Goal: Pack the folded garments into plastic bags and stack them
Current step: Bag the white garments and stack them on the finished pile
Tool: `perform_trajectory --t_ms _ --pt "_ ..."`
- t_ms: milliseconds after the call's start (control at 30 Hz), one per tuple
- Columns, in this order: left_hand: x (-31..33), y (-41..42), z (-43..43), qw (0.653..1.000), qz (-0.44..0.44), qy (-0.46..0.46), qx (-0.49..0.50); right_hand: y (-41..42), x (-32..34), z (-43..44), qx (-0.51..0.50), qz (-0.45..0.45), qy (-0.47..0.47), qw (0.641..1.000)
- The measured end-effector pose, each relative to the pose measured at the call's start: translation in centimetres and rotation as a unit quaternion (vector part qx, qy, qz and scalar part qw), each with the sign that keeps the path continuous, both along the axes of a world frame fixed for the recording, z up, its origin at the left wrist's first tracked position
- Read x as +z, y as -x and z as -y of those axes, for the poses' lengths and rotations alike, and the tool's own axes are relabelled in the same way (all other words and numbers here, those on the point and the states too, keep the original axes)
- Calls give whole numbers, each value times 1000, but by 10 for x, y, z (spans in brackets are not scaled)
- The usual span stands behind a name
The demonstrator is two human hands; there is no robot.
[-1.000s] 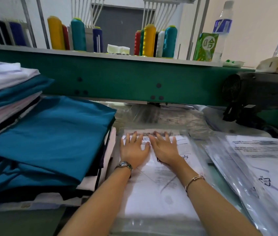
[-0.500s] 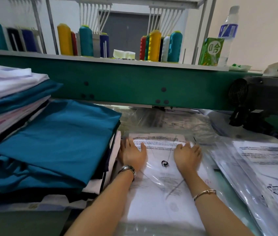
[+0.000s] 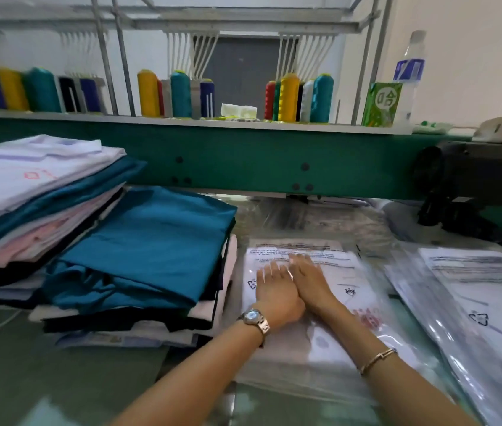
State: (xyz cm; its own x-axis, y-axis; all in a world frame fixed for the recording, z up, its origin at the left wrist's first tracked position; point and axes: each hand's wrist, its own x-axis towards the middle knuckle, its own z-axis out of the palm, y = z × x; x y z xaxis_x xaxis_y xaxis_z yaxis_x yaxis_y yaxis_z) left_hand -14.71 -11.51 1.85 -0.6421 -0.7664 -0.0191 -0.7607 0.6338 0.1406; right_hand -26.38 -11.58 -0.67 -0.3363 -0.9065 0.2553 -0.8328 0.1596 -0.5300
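- Folded garments (image 3: 139, 250), teal on top, piled on the surface (image 3: 43, 364) at 9 o'clock from the hands
- Left hand (image 3: 276, 292) flat, fingers straight, pressing the filled plastic bag (image 3: 329, 342)
- Right hand (image 3: 311, 278) touching it at 3 o'clock, likewise flat on the bag, gripping nothing
- Packed bags (image 3: 474, 302) lie at 3 o'clock of both hands

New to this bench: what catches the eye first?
The left hand and right hand press flat on a white garment in a clear printed plastic bag at centre. Left of it a teal folded garment tops a pile; bright thread cones stand above the green beam behind.
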Motion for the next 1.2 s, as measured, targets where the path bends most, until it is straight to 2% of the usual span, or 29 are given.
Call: perform_trajectory --t_ms 133,200,367,467,667,800,900,1033,1100,1200 --pt "-9 -32 -27 998 -3 -49 -31 -30 2 -34 6 2 -77 997" --pt "-20 -42 -40 999 -5 -25 -36 -42 3 -51 12 -34 -100 994" --pt "-38 -67 -50 996 -54 68 -36 -47 -6 -92 -23 -47 -134 990" --pt "-39 -83 -49 996 -43 77 -32 -36 -9 -115 -31 -96 -161 982" --pt "-42 -102 -54 988 -128 78 -35 -10 -7 -151 -71 -117 -195 971" --pt "-41 -97 -63 983 -144 112 -14 -6 2 -172 -130 -159 -187 961" --pt "-35 -83 -83 961 -205 176 -64 -6 17 -188 -187 -170 -206 945" --pt "-31 -57 -119 886 -338 248 -200 -5 40 -212 -282 -260 -180 906" --pt "-33 -41 -135 865 -342 265 -254 -3 46 -226 -300 -289 -190 889" --pt "-39 -17 -153 850 -335 273 -303 1 48 -238 -287 -267 -197 899"
